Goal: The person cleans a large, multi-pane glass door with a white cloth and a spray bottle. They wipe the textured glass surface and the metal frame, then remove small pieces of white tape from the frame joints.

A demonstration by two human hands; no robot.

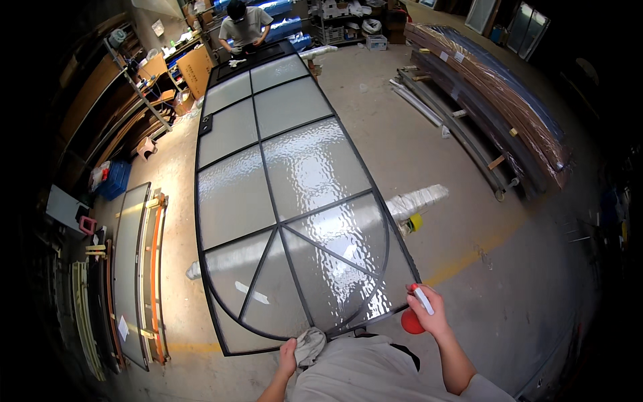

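A large black-framed glass door panel lies flat in front of me, its textured panes divided by thin black bars, with a curved bar at the near end. At its near edge my left hand is closed on a crumpled grey rag. Beside the near right corner, my right hand grips a red spray bottle with a white and red head. A pale strip shows at a lower left pane.
Another person works at the panel's far end. Wrapped supports stick out beneath the panel. Long wrapped profiles are stacked at the right. Framed panels and a blue crate stand at the left.
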